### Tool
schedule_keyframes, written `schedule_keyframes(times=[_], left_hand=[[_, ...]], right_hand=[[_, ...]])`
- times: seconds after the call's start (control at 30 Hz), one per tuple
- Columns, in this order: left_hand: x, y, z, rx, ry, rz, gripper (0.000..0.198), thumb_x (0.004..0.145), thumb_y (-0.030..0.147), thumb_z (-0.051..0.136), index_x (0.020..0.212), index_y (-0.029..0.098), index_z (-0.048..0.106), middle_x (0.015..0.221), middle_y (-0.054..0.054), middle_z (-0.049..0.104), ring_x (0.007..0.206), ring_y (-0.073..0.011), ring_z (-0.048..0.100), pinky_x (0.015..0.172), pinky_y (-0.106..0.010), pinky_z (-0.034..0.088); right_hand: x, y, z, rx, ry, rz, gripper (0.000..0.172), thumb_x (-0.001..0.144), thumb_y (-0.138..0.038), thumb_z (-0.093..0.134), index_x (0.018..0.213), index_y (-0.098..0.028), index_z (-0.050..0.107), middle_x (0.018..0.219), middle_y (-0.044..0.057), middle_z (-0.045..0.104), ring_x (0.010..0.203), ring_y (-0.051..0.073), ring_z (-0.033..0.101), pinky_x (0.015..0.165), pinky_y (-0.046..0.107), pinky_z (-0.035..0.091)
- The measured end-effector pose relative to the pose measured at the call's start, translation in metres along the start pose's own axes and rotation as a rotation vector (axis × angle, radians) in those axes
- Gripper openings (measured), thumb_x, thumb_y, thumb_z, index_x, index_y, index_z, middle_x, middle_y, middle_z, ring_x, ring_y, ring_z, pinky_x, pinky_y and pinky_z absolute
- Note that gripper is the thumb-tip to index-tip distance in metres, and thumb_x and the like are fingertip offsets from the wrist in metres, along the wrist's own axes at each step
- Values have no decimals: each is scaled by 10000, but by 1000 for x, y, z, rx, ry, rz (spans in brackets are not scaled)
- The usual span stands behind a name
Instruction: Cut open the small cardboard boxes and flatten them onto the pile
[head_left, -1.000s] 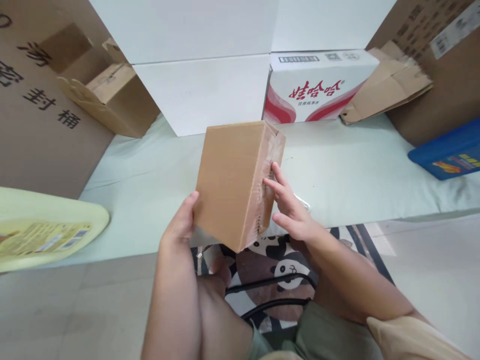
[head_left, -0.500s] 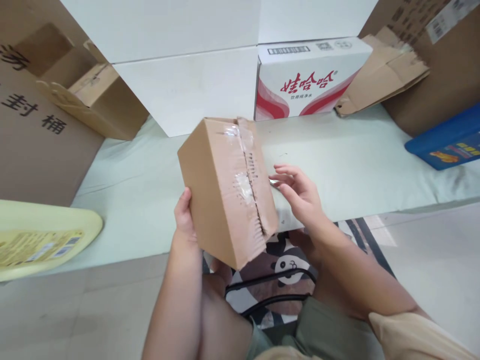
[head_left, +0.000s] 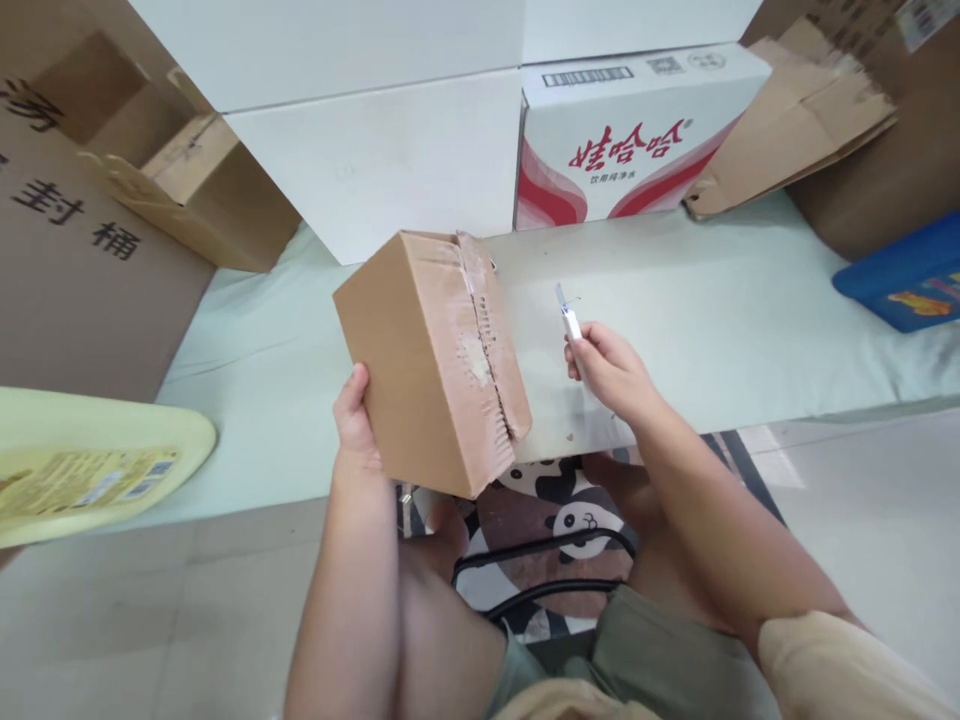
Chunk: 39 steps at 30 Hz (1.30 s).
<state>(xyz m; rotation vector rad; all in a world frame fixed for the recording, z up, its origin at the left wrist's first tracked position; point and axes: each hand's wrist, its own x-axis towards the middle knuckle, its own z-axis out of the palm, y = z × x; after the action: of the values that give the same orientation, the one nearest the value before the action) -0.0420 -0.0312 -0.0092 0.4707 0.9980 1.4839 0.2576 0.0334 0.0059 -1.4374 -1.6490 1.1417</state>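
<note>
A brown cardboard box [head_left: 409,355], tilted, is held up by my left hand [head_left: 355,420], whose thumb lies on its left face while the other fingers are hidden behind it. Clear tape and a ragged, perforated seam run along the box's right side. To the right of the box, my right hand [head_left: 606,368] is closed around a small white utility knife [head_left: 571,325]. The blade points up and away from me, apart from the box, above the pale green cloth [head_left: 667,300].
White cartons [head_left: 390,170] and a red-and-white printed carton [head_left: 622,150] stand behind. Brown boxes [head_left: 225,200] are at the left, flattened cardboard [head_left: 802,120] at the right. A yellow bottle [head_left: 105,460] lies near left, a blue package [head_left: 907,275] far right.
My right hand has closed around the utility knife, which now shows upright in it. The box has shifted slightly left in my left hand.
</note>
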Motion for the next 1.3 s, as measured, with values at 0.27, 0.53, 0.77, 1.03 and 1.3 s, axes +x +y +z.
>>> schedule_keyframes(times=[0.27, 0.53, 0.77, 1.03, 1.3], left_hand=[[-5, -2, -2, -10, -9, -118, 439, 769, 498, 728, 1099, 209, 701, 943, -79, 775, 934, -325, 743, 880, -472, 594], [-12, 0, 13, -25, -78, -126, 482, 635, 476, 838, 997, 176, 729, 894, -61, 797, 749, -244, 746, 679, -350, 631], [-9, -7, 7, 139, -53, -52, 480, 692, 575, 755, 1002, 210, 729, 911, -113, 764, 818, -340, 743, 674, -472, 623], [-16, -12, 13, 47, -33, -56, 464, 654, 553, 795, 978, 226, 738, 931, -74, 769, 795, -269, 730, 701, -402, 642], [-8, -12, 20, 66, -22, 45, 453, 706, 554, 748, 1021, 230, 737, 1006, -79, 769, 918, -293, 727, 782, -413, 623]], right_hand=[[-27, -46, -8, 340, -141, -127, 528, 946, -641, 525, 1100, -160, 677, 628, -61, 474, 417, 51, 418, 384, 199, 346], [-30, -50, -8, 288, -202, -116, 514, 976, -560, 517, 1275, -176, 682, 671, -43, 576, 406, 44, 496, 378, 171, 438], [-39, -60, -8, 88, -64, -133, 376, 1015, -369, 468, 1276, -243, 707, 636, -53, 569, 397, 55, 511, 428, 187, 445], [-45, -74, -1, -138, -69, -185, 373, 1025, -313, 391, 1187, -236, 718, 515, -61, 512, 427, 106, 506, 556, 234, 442], [-47, -58, 25, -264, -116, -202, 452, 988, -332, 403, 1347, -230, 658, 629, 1, 644, 529, 169, 574, 582, 276, 429]])
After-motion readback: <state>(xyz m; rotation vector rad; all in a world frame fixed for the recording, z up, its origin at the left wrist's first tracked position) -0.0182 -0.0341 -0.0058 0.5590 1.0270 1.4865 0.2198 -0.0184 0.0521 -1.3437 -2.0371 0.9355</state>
